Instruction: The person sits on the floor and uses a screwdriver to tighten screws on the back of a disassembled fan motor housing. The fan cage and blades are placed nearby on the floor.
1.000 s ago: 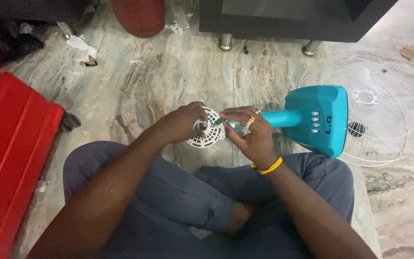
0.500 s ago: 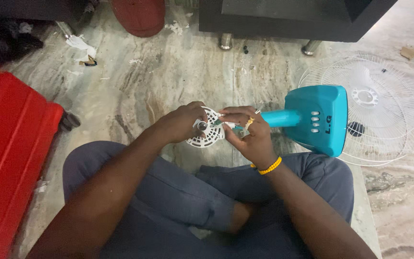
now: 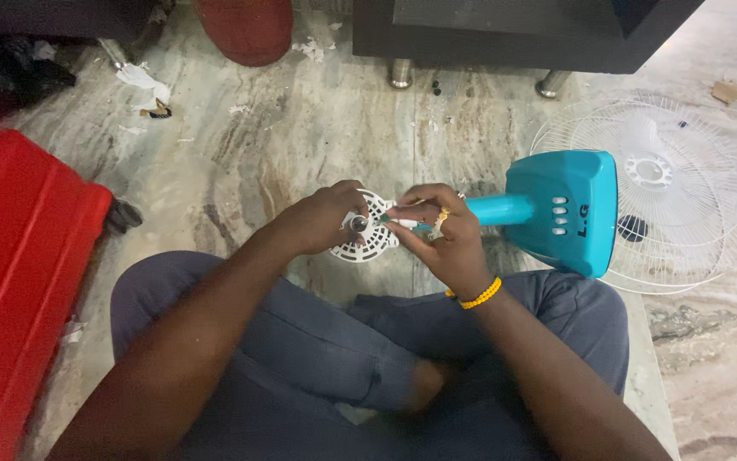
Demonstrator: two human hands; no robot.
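Teal plastic makes up the fan body point(image 3: 569, 213), which lies on the marble floor point(image 3: 300, 145) just right of the right hand point(image 3: 441, 235), its slim teal neck point(image 3: 501, 209) running from the body into that hand's grip. The right hand's fingers close narrowly around the end of the neck and what looks like a thin tool, though the tool is too small to tell for sure. A yellow bead bracelet point(image 3: 477, 294) sits on that wrist.

Between the two grips sits a white round vented motor cover point(image 3: 367, 230), touching both hands. The left hand point(image 3: 326, 218) pinches it from the left, thumb and fingers closed on its rim beside the small dark hub at its middle. Cover and neck meet right where the fingertips of both hands come together, above the person's crossed legs in grey trousers point(image 3: 317, 341).

Well right of the grips, behind the fan body, a white wire fan guard point(image 3: 684, 222) lies flat on the floor. Far left of the left hand stands a red case point(image 3: 10, 273). Beyond the hands, dark furniture point(image 3: 514, 30) rests on metal feet
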